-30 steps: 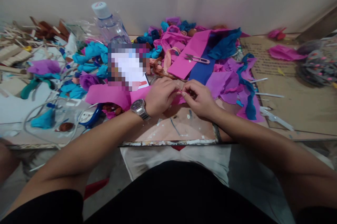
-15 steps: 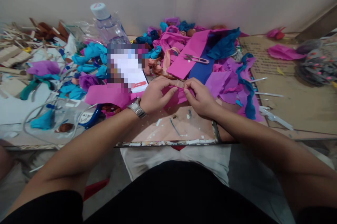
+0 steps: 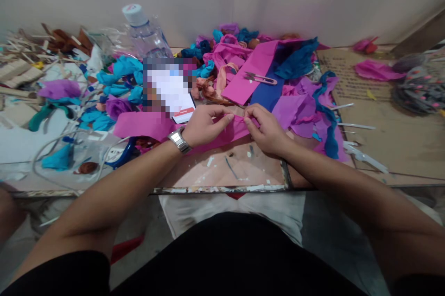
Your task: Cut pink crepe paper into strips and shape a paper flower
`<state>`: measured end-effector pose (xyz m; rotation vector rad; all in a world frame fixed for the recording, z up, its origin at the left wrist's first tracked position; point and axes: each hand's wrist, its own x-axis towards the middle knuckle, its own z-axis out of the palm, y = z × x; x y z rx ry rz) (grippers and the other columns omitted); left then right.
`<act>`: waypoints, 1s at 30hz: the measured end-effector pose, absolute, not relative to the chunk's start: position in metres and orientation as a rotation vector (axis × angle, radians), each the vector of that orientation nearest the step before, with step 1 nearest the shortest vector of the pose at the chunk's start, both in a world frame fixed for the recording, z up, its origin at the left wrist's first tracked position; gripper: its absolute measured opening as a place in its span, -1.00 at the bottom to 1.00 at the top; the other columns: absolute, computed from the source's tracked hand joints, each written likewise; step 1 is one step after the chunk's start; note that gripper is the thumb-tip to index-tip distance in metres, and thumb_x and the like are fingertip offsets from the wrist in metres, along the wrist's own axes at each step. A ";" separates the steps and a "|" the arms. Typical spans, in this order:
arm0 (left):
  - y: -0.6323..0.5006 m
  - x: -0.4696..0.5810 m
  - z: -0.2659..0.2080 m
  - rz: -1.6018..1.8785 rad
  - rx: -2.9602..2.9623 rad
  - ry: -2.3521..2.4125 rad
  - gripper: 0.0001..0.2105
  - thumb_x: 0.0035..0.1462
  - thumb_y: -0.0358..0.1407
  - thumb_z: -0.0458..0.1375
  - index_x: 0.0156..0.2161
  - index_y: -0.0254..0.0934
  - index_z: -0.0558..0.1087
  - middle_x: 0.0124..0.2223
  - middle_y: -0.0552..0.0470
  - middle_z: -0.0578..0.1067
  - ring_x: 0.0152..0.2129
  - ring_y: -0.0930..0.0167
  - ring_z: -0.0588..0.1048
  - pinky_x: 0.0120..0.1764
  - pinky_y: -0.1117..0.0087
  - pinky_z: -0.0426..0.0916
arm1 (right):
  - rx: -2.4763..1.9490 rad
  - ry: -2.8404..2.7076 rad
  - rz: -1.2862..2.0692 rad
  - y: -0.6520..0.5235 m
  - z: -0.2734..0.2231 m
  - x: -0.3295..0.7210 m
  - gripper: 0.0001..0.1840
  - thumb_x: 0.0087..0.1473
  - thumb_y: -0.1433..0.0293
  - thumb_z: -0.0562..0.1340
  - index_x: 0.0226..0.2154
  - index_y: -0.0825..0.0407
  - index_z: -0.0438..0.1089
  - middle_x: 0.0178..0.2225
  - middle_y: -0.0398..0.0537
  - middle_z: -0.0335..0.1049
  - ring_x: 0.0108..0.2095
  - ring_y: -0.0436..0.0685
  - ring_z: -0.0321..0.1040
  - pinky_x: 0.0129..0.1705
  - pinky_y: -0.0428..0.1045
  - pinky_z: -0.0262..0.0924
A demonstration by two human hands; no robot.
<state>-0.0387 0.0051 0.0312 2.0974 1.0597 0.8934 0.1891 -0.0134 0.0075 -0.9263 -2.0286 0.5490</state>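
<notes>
A long strip of magenta crepe paper [image 3: 146, 124] lies across the low board [image 3: 239, 173] in front of me. My left hand [image 3: 205, 124], with a metal watch on the wrist, pinches the strip near its right end. My right hand [image 3: 264, 130] grips the same end just to the right, fingertips almost touching the left ones. The paper between my hands is bunched and folded. A phone [image 3: 174, 94] lies just behind my left hand.
Piles of crepe paper scraps in magenta, purple and blue [image 3: 295, 92] cover the back. Small thread snips [image 3: 260, 78] rest on a magenta sheet. A plastic water bottle [image 3: 144, 34] stands at the back left. Blue and purple paper flowers [image 3: 114, 82] lie left. Cardboard [image 3: 389, 119] lies right.
My hands have shifted slightly away from me and apart. More of the magenta strip now shows under and between them, and the left wrist has turned.
</notes>
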 end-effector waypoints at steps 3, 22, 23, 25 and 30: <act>0.006 -0.039 0.031 0.894 2.088 1.061 -0.67 0.33 -0.11 0.17 -0.21 -0.34 0.65 -0.30 -0.01 0.65 -0.39 0.42 0.52 -0.29 0.41 0.32 | -0.944 -1.995 0.570 -0.014 0.009 0.190 -0.84 0.42 0.33 0.13 -0.26 -0.02 0.30 -0.27 -0.06 0.34 -0.24 0.14 0.32 -0.13 0.05 0.21; 0.006 -0.038 0.028 0.784 2.092 0.905 -0.78 0.27 -0.24 0.21 -0.21 -0.32 0.68 -0.35 0.04 0.64 -0.45 0.46 0.51 -0.36 0.47 0.32 | -0.991 -1.955 0.501 -0.020 0.010 0.188 -0.93 0.27 0.36 0.33 -0.21 -0.02 0.56 -0.24 -0.08 0.63 -0.22 0.14 0.56 -0.11 0.04 0.43; 0.006 -0.038 0.028 0.778 2.076 0.911 -0.79 0.25 -0.26 0.21 -0.22 -0.33 0.68 -0.35 0.04 0.64 -0.45 0.46 0.51 -0.36 0.47 0.33 | -0.991 -1.961 0.490 -0.020 0.010 0.188 -0.93 0.27 0.36 0.33 -0.20 -0.03 0.56 -0.23 -0.08 0.64 -0.22 0.14 0.56 -0.11 0.04 0.43; 0.007 -0.037 0.030 0.772 2.042 0.927 -0.80 0.20 -0.31 0.20 -0.23 -0.34 0.67 -0.35 0.04 0.64 -0.44 0.44 0.52 -0.35 0.46 0.34 | -0.987 -1.974 0.472 -0.021 0.011 0.188 -0.93 0.26 0.36 0.34 -0.20 -0.03 0.57 -0.23 -0.08 0.64 -0.23 0.14 0.56 -0.11 0.04 0.44; 0.007 -0.037 0.033 0.782 2.018 0.907 -0.79 0.21 -0.32 0.18 -0.23 -0.34 0.67 -0.37 0.05 0.63 -0.46 0.45 0.50 -0.38 0.48 0.30 | -0.971 -1.979 0.450 -0.023 0.013 0.188 -0.93 0.26 0.35 0.34 -0.20 -0.03 0.56 -0.24 -0.08 0.63 -0.23 0.13 0.56 -0.13 0.03 0.43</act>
